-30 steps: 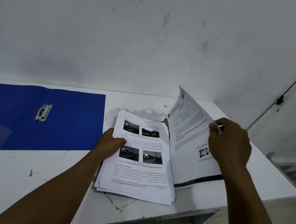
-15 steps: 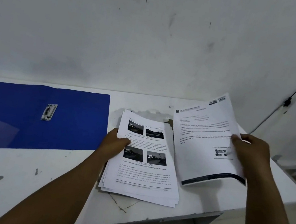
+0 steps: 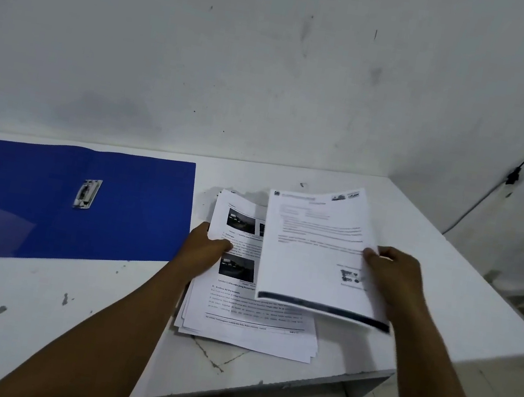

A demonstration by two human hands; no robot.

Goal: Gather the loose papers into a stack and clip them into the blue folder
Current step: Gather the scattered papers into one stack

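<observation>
A loose stack of printed papers [image 3: 245, 319] with photos lies on the white table, right of centre. My left hand [image 3: 202, 250] grips the stack's left edge, thumb on the top page. My right hand [image 3: 393, 281] pinches the right edge of a thin bundle of letter sheets [image 3: 313, 258] with a dark bottom band, held just above the stack and overlapping its right half. The blue folder [image 3: 134, 212] lies open flat at the left, its metal clip [image 3: 87, 193] in the middle of the panel.
The white table [image 3: 29, 316] has chipped spots and a cracked patch near its front edge. Its right edge drops off to a tiled floor. A wall stands close behind, and a black cable [image 3: 511, 176] runs down the right wall.
My right hand has swung the letter sheets from upright at the right down and leftward, so they now hover flat over the stack. My left hand stays on the stack's edge.
</observation>
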